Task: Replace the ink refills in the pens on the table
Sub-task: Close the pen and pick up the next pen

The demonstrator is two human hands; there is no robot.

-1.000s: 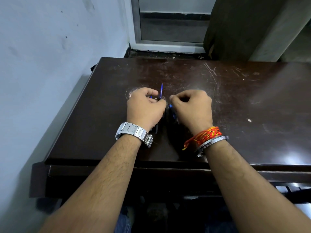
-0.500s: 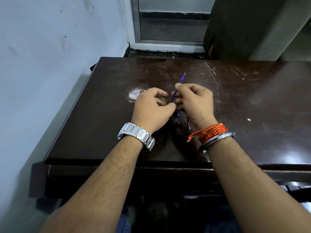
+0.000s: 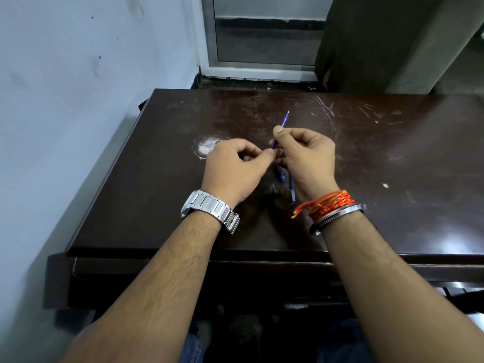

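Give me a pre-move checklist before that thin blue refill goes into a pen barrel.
1. Thin blue ink refill pinched in the right hand: ok.
2. Refill's tip clear of the dark scratched wooden table: ok.
3. Left hand holding a barrel: cannot tell, fingers curled shut.
4. Blue pen parts lying on the table between the wrists: ok.
5. Second blue refill lying beside them: ok.

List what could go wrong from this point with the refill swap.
1. The blue refill is pinched only near its lower end by the right hand, so it may bend or slip.
2. The loose pen part and second refill lie beneath both hands on the table; the left hand could knock them away.
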